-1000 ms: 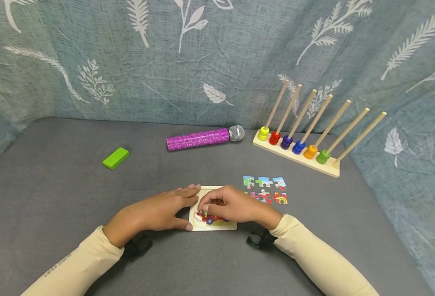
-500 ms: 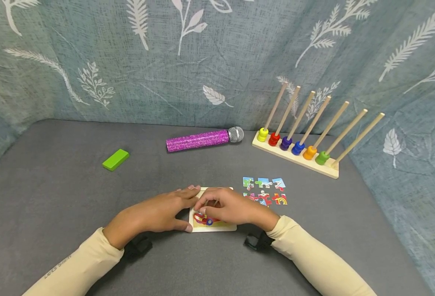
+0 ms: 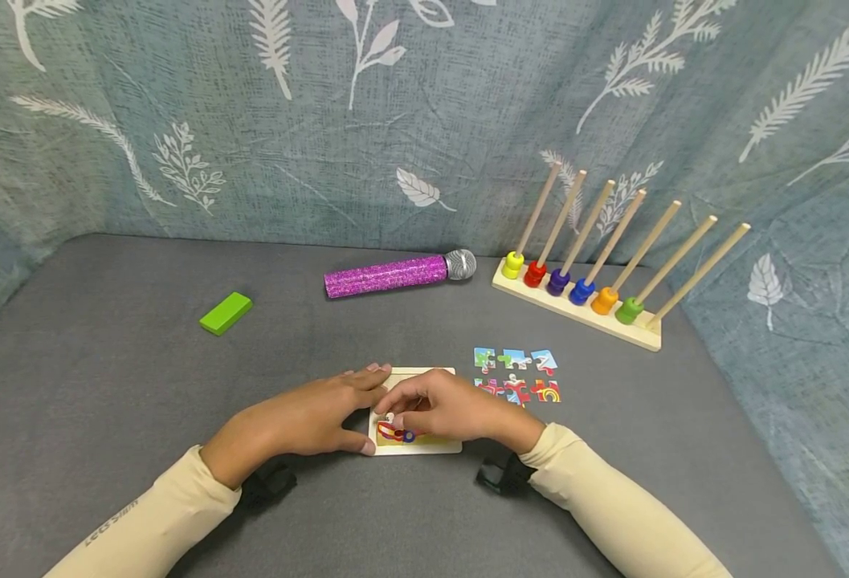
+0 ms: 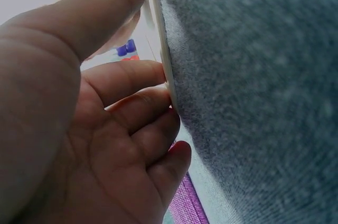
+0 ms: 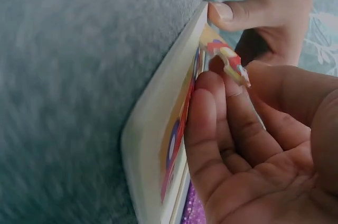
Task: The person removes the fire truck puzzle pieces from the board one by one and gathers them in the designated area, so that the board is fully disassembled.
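A small wooden puzzle board (image 3: 424, 450) lies flat on the grey table, part of a car picture fitted along its near side. My left hand (image 3: 308, 413) holds its left edge, thumb at the near corner and fingertips at the far one. Over the board, my right hand (image 3: 446, 405) pinches a puzzle piece (image 5: 233, 64) between thumb and fingers. The right wrist view shows this piece tilted up, one end close to the board near the left thumb. Much of the board's middle is hidden by the right hand.
Several loose puzzle pieces (image 3: 515, 359) lie in two rows right of the board. Behind it is a glittery purple microphone (image 3: 388, 276). A wooden peg stand (image 3: 576, 305) with coloured beads is at the back right, a green block (image 3: 226, 313) at the left.
My right hand has shifted slightly left and its fingers have tilted, with the puzzle piece now over the left part of the board. The left hand has stayed put.
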The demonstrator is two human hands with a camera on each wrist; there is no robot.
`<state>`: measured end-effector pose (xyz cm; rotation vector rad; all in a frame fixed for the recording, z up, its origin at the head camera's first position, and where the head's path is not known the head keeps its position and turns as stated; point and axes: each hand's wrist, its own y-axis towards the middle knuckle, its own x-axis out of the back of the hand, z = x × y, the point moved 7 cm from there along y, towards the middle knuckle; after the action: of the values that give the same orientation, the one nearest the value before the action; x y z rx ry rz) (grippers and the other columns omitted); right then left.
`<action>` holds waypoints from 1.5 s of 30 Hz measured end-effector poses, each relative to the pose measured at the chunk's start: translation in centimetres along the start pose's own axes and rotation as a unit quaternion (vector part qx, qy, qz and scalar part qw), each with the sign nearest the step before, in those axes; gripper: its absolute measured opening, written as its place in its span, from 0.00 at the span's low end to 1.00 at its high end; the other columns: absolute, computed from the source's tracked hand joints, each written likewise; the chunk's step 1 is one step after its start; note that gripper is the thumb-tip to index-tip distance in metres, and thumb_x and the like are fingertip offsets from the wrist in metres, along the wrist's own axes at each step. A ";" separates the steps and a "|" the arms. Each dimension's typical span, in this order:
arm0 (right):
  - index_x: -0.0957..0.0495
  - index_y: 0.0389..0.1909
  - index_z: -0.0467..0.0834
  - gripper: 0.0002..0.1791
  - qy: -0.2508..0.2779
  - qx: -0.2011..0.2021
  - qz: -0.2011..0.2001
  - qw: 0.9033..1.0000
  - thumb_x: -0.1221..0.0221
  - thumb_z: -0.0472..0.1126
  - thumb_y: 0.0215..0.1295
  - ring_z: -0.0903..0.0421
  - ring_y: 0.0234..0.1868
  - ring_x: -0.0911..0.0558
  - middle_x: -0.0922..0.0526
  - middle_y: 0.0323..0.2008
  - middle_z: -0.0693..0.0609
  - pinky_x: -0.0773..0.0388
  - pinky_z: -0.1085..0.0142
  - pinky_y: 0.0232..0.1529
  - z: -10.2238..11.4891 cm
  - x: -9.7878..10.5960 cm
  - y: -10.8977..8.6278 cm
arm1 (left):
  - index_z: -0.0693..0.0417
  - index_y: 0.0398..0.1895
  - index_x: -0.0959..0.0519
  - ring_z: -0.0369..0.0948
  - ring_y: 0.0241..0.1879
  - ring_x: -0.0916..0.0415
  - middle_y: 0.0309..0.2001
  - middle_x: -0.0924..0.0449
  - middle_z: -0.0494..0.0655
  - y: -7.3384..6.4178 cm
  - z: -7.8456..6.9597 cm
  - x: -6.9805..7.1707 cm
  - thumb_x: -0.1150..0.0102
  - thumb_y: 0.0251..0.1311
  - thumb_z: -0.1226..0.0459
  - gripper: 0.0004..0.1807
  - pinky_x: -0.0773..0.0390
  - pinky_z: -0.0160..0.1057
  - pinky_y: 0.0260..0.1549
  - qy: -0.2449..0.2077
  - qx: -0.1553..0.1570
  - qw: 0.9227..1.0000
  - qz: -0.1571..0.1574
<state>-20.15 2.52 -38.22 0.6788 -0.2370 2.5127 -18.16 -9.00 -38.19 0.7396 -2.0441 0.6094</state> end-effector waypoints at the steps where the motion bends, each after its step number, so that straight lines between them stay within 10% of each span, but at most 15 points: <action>1: 0.17 0.46 0.36 0.11 -0.002 0.003 0.004 1.000 0.42 0.28 0.65 0.68 0.34 0.22 0.16 0.36 0.53 0.22 0.71 0.37 0.0 -0.1 0.0 | 0.63 0.68 0.32 0.55 0.71 0.48 0.73 0.46 0.59 0.0 0.0 0.0 0.31 0.56 0.55 0.39 0.45 0.56 0.66 0.000 0.000 1.000 0.001; 45: 0.16 0.43 0.37 0.09 -0.008 -0.028 -0.013 0.999 0.41 0.28 0.65 0.67 0.27 0.25 0.19 0.28 0.58 0.26 0.72 0.29 -0.6 1.9 -3.0 | 0.67 0.67 0.33 0.56 0.71 0.47 0.72 0.45 0.62 0.1 -0.1 -0.2 0.31 0.56 0.56 0.39 0.43 0.56 0.66 0.019 -0.010 1.000 -0.008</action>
<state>-20.21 6.05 -37.67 0.6766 -0.3016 2.4678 -18.07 -8.80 -38.31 0.7262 -2.0041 0.5882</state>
